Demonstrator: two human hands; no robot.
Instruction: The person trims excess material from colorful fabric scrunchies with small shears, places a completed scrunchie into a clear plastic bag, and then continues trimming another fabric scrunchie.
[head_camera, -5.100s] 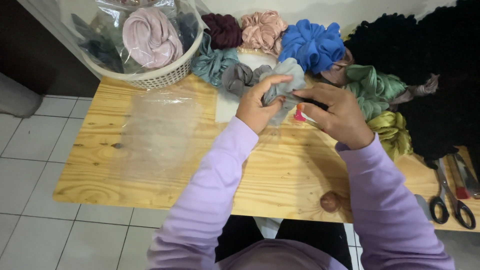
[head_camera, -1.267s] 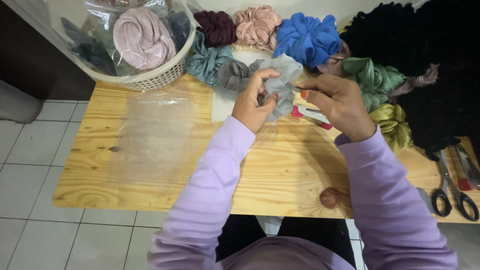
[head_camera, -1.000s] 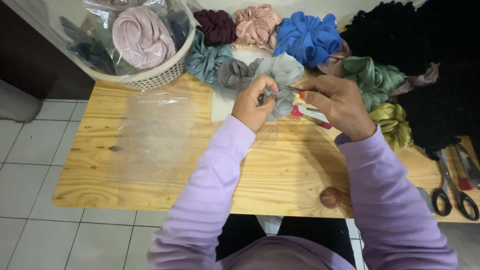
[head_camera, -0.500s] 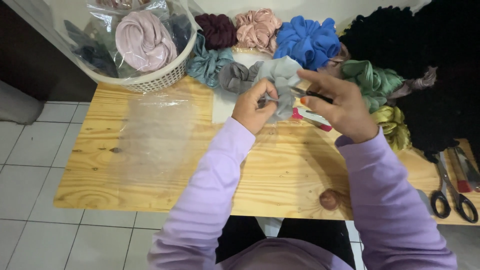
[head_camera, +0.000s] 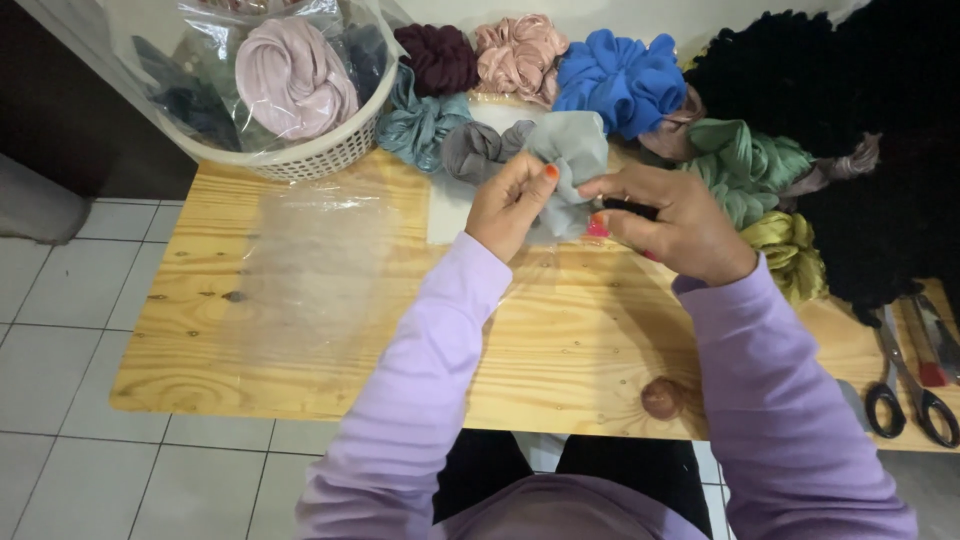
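Grey scrunchie at upper centre, pinched by left hand from lower left; right hand grips its right edge.

A pale grey-green scrunchie is showing between lilac sleeves. Behind it, far across the pale wooden table, a blue scrunchie, a maroon one and a dusty pink one are lying; a white basket is sitting far left.
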